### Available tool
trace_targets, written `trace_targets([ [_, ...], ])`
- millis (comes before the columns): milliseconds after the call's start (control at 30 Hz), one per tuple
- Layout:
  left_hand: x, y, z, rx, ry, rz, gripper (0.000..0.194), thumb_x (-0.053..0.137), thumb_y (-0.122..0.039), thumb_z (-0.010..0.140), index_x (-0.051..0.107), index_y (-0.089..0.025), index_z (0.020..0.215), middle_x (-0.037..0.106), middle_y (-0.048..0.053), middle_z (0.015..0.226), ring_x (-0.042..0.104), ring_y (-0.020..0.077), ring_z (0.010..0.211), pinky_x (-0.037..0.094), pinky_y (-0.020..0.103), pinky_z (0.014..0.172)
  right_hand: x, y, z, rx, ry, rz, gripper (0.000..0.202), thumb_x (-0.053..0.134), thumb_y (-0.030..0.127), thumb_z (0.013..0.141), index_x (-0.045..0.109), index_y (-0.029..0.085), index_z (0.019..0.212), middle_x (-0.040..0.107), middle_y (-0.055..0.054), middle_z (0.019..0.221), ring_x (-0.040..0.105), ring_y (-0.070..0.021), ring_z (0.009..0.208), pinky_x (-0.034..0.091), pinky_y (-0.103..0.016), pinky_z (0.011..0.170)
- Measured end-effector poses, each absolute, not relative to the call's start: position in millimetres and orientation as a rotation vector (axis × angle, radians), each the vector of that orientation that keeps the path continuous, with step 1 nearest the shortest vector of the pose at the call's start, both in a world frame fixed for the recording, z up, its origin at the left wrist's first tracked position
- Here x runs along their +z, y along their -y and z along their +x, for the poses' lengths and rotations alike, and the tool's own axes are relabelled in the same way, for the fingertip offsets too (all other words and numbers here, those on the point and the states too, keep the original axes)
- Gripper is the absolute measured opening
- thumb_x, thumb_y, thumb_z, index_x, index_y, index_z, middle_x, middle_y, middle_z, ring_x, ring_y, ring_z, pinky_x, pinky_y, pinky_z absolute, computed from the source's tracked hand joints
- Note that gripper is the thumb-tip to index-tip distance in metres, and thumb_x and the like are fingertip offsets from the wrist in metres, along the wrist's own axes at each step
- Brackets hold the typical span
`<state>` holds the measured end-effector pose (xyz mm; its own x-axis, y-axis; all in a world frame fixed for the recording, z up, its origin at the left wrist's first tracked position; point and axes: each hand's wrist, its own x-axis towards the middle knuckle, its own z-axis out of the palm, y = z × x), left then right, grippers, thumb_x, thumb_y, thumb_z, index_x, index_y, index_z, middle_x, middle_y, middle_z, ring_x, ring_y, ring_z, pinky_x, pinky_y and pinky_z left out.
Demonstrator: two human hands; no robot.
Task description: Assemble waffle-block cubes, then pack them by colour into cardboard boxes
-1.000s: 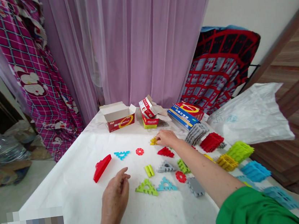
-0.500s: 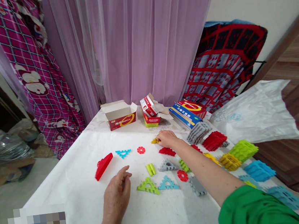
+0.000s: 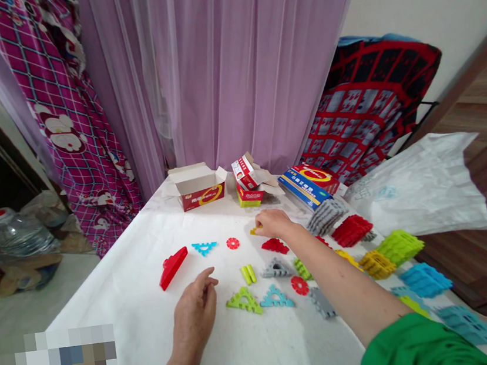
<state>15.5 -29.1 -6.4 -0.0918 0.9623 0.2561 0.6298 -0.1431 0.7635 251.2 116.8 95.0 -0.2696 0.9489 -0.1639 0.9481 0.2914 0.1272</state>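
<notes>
My right hand (image 3: 272,225) reaches across the white table (image 3: 131,315), its fingers closed on a small yellow piece (image 3: 253,231). A red toothed piece (image 3: 274,246) lies just below that hand. Over the tabletop hovers my left hand (image 3: 196,306), fingers apart and holding nothing. Between and around the hands lie a blue triangle (image 3: 205,248), a red disc (image 3: 232,243), light green sticks (image 3: 248,274), a grey triangle (image 3: 275,268), a green triangle (image 3: 244,301) and a light blue triangle (image 3: 276,298). A long red piece (image 3: 173,268) lies left of them.
An open red box (image 3: 203,197), smaller boxes (image 3: 246,173) and a blue box (image 3: 304,188) stand along the back. Stacks of red (image 3: 351,230), green (image 3: 400,245) and blue pieces (image 3: 426,279) line the right side near a white bag (image 3: 426,189).
The view has shifted slightly, so the table things appear a little further right. My right hand now covers more of the yellow piece; my left hand keeps much the same pose.
</notes>
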Motion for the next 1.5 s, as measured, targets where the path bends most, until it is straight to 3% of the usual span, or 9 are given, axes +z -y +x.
trace_targets([
  [167, -9, 29, 15, 1.099, -1.72, 1.791, 0.037, 0.041, -0.031, 0.085, 0.061, -0.026, 0.116, 0.077, 0.0, 0.093, 0.071, 0.016, 0.084, 0.056, 0.031, 0.077, 90, -108, 215, -0.067, -2.565, 1.517, 0.038, 0.062, 0.033, 0.082, 0.067, 0.029, 0.119, 0.068, -0.003, 0.122, 0.06, -0.021, 0.114, 0.044, -0.027, 0.088],
  [433, -5, 29, 17, 1.111, -1.726, 1.769, 0.037, 0.041, -0.029, 0.084, 0.061, -0.027, 0.115, 0.077, -0.001, 0.092, 0.071, 0.0154, 0.084, 0.055, 0.031, 0.077, 81, -97, 199, -0.129, -2.562, 1.395, 0.037, 0.059, 0.025, 0.08, 0.068, 0.024, 0.116, 0.068, -0.008, 0.119, 0.064, -0.0231, 0.105, 0.046, -0.029, 0.082],
  [533, -5, 29, 17, 1.118, -1.721, 1.772, 0.037, 0.041, -0.028, 0.084, 0.061, -0.027, 0.115, 0.077, -0.001, 0.091, 0.071, 0.0154, 0.084, 0.055, 0.03, 0.077, 83, -93, 205, -0.146, -2.532, 1.41, 0.046, 0.061, 0.028, 0.079, 0.063, 0.024, 0.125, 0.067, -0.009, 0.123, 0.064, -0.0242, 0.107, 0.046, -0.03, 0.082],
  [700, -5, 29, 17, 1.133, -1.719, 1.771, 0.036, 0.042, -0.027, 0.084, 0.061, -0.027, 0.115, 0.077, -0.001, 0.091, 0.071, 0.0154, 0.083, 0.055, 0.031, 0.078, 89, -91, 207, -0.177, -2.502, 1.415, 0.038, 0.066, 0.033, 0.076, 0.07, 0.025, 0.113, 0.07, -0.008, 0.115, 0.067, -0.0253, 0.101, 0.048, -0.03, 0.077],
  [1033, -8, 26, 15, 1.316, -1.721, 1.722, 0.027, 0.043, -0.027, 0.085, 0.063, -0.024, 0.103, 0.076, 0.003, 0.088, 0.071, 0.0169, 0.079, 0.057, 0.032, 0.073, 72, -92, 139, -0.161, -2.699, 1.413, 0.043, 0.063, 0.046, 0.084, 0.066, 0.023, 0.12, 0.065, -0.009, 0.123, 0.06, -0.024, 0.114, 0.046, -0.031, 0.09],
  [1133, 3, 26, 8, 1.473, -1.861, 1.859, 0.026, 0.046, -0.028, 0.086, 0.065, -0.023, 0.103, 0.074, 0.009, 0.105, 0.068, 0.0221, 0.099, 0.053, 0.04, 0.09, 66, -92, 135, -0.154, -2.673, 1.43, 0.033, 0.057, 0.039, 0.088, 0.069, 0.023, 0.115, 0.067, -0.009, 0.12, 0.061, -0.0226, 0.111, 0.046, -0.029, 0.088],
  [1267, 15, 26, -8, 1.473, -2.388, 1.709, 0.04, 0.05, -0.032, 0.087, 0.059, -0.015, 0.122, 0.052, 0.02, 0.142, 0.043, 0.0351, 0.136, 0.035, 0.057, 0.109, 68, -95, 145, -0.168, -2.636, 1.463, 0.028, 0.054, 0.037, 0.09, 0.074, 0.022, 0.104, 0.069, -0.009, 0.117, 0.064, -0.0223, 0.106, 0.046, -0.028, 0.084],
  [1367, 8, 23, -19, 1.308, -2.416, 1.632, 0.038, 0.046, -0.031, 0.089, 0.059, -0.018, 0.123, 0.061, 0.017, 0.134, 0.057, 0.0322, 0.123, 0.04, 0.056, 0.105, 73, -98, 156, -0.19, -2.593, 1.557, 0.029, 0.049, 0.032, 0.093, 0.075, 0.023, 0.099, 0.073, -0.007, 0.111, 0.067, -0.0213, 0.101, 0.046, -0.027, 0.08],
  [1500, -8, 17, -23, 1.347, -2.057, 1.922, 0.029, 0.041, -0.022, 0.088, 0.069, -0.023, 0.095, 0.075, 0.008, 0.107, 0.068, 0.0232, 0.099, 0.051, 0.043, 0.095, 75, -104, 175, -0.235, -2.551, 1.72, 0.029, 0.048, 0.027, 0.093, 0.074, 0.025, 0.103, 0.075, -0.004, 0.109, 0.067, -0.0195, 0.1, 0.045, -0.025, 0.078],
])
